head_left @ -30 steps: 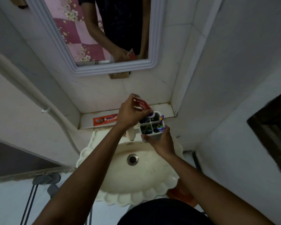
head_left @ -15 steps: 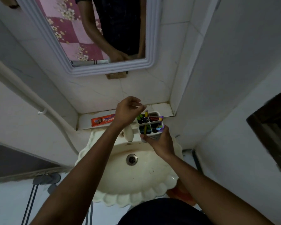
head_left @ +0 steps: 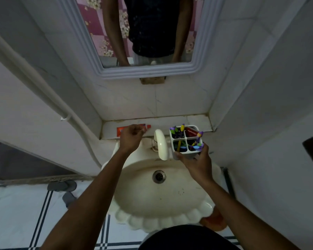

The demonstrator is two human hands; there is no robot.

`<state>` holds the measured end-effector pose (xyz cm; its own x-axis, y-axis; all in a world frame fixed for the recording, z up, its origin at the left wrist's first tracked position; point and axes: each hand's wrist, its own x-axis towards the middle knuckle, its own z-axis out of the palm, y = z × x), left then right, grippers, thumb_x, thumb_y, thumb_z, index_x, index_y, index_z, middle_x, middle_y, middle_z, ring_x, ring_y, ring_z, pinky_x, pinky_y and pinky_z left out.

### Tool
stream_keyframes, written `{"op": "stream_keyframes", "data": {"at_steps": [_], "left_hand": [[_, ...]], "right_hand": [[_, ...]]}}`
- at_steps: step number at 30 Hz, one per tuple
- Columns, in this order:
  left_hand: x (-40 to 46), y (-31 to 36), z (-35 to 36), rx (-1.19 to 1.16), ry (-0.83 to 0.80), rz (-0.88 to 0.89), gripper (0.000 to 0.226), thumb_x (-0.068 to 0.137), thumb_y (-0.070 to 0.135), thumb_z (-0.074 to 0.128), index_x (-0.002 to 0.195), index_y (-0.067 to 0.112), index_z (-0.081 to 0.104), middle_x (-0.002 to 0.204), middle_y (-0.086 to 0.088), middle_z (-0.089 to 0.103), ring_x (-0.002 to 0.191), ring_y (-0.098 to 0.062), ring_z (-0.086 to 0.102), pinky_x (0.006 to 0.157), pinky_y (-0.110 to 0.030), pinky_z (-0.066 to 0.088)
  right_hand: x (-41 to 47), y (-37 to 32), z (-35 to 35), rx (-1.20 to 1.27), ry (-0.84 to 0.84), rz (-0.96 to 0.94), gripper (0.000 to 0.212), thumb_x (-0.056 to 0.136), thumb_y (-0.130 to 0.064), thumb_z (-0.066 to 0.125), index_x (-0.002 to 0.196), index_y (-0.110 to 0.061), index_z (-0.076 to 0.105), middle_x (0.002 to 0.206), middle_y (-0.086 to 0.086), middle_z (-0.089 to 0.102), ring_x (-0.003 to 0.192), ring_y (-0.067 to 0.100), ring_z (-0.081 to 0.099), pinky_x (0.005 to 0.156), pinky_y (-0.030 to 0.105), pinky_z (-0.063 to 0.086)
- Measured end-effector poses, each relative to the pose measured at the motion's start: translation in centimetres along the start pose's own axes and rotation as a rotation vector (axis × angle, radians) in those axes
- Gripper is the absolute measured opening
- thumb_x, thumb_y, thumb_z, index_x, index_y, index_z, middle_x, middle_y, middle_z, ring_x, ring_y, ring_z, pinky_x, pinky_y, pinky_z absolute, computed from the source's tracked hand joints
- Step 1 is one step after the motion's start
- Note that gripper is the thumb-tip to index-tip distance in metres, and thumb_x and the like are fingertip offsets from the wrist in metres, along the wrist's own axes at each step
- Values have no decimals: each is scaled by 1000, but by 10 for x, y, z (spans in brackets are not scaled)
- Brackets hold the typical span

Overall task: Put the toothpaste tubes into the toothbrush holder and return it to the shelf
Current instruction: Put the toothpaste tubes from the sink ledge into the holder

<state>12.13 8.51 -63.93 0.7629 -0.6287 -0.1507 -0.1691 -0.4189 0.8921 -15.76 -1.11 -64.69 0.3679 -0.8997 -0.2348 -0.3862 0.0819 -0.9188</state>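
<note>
Two red toothpaste tubes are showing: one red tube standing in a back compartment of the holder (head_left: 191,132), one flat red-orange tube lying on the ledge (head_left: 120,131), partly under a hand. One white plastic four-compartment toothbrush holder (head_left: 182,154) is sitting in the other hand, several bright brushes poking out, too jumbled to count. One cream scalloped basin (head_left: 163,221), one cream tap (head_left: 161,145), one grey-framed mirror (head_left: 197,56).

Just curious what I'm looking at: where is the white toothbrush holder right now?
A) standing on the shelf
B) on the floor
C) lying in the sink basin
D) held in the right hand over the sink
D: the right hand grips the toothbrush holder above the sink.
</note>
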Motion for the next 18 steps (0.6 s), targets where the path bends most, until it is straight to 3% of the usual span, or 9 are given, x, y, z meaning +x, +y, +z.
{"op": "stream_keyframes", "data": {"at_steps": [3,6,10,13,15,18], "left_hand": [[1,-9,4,157,-5,21,24,100,25,75,120,12,79,105,1,80,94,-12,76,90,-33,61],[4,-14,8,355,18,119,30,100,18,70,129,10,74,124,-10,77,113,-28,72,93,-30,53],[10,-24,9,721,20,218,46,100,24,67,145,10,65,138,-16,69,124,-40,63,100,-47,51],[13,-27,7,923,-43,222,52,100,26,65,151,14,58,144,-13,64,129,-40,57,104,-51,45],[19,-26,4,989,-52,241,52,96,25,69,146,14,63,140,-14,64,129,-40,56,105,-52,44],[22,-20,4,1029,-30,276,30,97,30,68,120,12,74,119,-14,68,117,-39,60,100,-50,45]], "right_hand": [[-5,1,-7,4,-14,-8,108,53,-78,99,142,-44,48,132,-18,73,117,5,75,99,42,66],[-6,3,-14,5,-28,-23,107,55,-74,101,143,-49,45,137,-20,70,125,6,71,106,43,63],[-10,6,-23,-12,-33,-19,110,54,-72,101,144,-47,45,136,-25,66,128,3,65,111,46,59],[-14,6,-24,-16,-39,-10,105,58,-62,103,144,-44,45,134,-27,64,125,-3,63,112,46,58],[-14,7,-24,-23,-38,-6,107,60,-62,104,147,-42,46,136,-26,64,128,1,63,113,46,57],[-11,8,-25,-24,-29,10,115,58,-67,104,152,-38,45,140,-26,63,132,7,63,114,48,56]]}}
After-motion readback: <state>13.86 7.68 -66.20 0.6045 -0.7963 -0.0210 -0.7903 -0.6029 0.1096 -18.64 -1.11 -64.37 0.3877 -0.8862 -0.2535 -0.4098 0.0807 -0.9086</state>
